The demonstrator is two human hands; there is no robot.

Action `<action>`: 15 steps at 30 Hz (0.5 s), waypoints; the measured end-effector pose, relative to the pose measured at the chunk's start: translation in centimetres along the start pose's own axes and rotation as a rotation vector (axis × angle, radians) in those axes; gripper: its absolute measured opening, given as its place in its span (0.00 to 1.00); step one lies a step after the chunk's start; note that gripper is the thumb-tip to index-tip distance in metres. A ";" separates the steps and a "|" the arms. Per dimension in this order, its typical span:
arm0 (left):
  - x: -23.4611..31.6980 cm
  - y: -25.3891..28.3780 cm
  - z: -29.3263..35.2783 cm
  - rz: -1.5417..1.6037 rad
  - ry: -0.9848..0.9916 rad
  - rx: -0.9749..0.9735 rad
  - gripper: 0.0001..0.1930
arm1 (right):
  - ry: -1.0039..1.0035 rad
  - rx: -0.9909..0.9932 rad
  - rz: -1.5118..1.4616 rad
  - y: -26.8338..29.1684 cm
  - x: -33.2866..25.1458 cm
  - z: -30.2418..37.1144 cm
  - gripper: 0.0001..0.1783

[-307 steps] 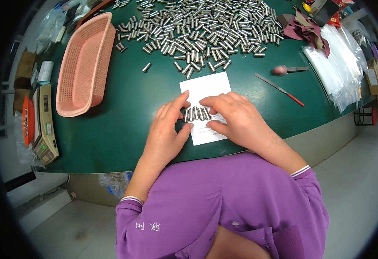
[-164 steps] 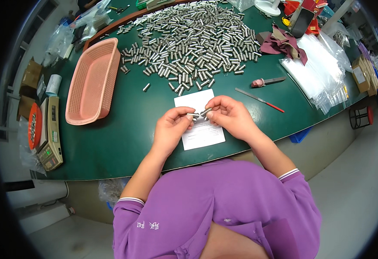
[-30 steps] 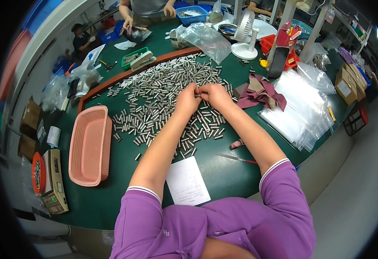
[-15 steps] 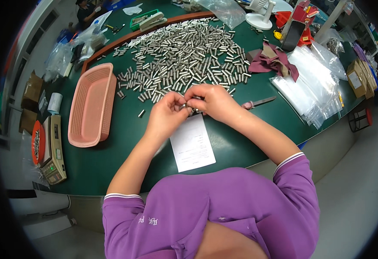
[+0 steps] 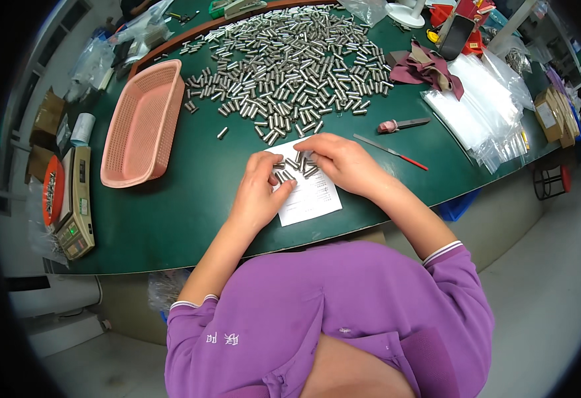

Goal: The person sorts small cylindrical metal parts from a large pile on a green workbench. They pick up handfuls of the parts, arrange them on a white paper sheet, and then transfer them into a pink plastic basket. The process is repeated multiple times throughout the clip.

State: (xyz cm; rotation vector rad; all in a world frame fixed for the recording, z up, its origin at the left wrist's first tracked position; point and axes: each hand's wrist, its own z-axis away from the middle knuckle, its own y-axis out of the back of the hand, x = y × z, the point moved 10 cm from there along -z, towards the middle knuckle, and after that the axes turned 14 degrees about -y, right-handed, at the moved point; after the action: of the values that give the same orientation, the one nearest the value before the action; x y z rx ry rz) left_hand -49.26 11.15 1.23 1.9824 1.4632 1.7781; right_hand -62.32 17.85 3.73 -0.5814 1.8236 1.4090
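Observation:
Several short, shiny metal cylinders [image 5: 286, 176] lie loose on a white printed sheet [image 5: 304, 207], between my two hands. My left hand [image 5: 256, 192] rests at the sheet's left side, thumb and fingers apart, fingertips touching the nearest cylinders. From the right, my right hand [image 5: 345, 164] reaches over the sheet with its forefinger stretched out and its thumb beside the cylinders. Neither hand visibly grips one. Just beyond the sheet spreads a large heap of the same cylinders [image 5: 290, 73] on the green table [image 5: 191, 212].
On the left are a pink plastic basket [image 5: 110, 149], a scale [image 5: 78, 199] and an orange dish [image 5: 52, 192]. To the right lie a pink-handled tool [image 5: 403, 125], a red-handled file [image 5: 390, 152], a maroon cloth [image 5: 426, 68] and clear plastic bags [image 5: 473, 109].
My hands, pinched together above the sheet's far end before, have moved apart and down onto it. Cylinders now show on the paper between them. The whole view has shifted, revealing the file.

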 end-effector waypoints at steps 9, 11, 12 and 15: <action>0.6 -1.1 -0.9 -0.069 -0.081 -0.075 0.24 | 0.032 0.025 0.146 -0.5 -0.2 1.5 0.21; 0.9 -1.3 -1.1 -0.099 -0.121 -0.078 0.22 | 0.096 0.049 0.145 -0.9 -0.8 1.3 0.19; 0.9 -1.2 -1.1 -0.104 -0.118 -0.078 0.22 | 0.064 0.050 0.121 -0.7 -0.8 1.2 0.19; 1.1 -0.8 -0.8 -0.122 -0.126 -0.077 0.24 | -0.031 0.059 0.084 0.1 -0.6 1.9 0.16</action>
State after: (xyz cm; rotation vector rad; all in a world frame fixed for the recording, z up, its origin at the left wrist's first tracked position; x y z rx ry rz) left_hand -50.56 11.95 1.81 1.8877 1.4219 1.6053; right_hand -61.53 19.65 4.07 -0.4556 1.8767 1.4064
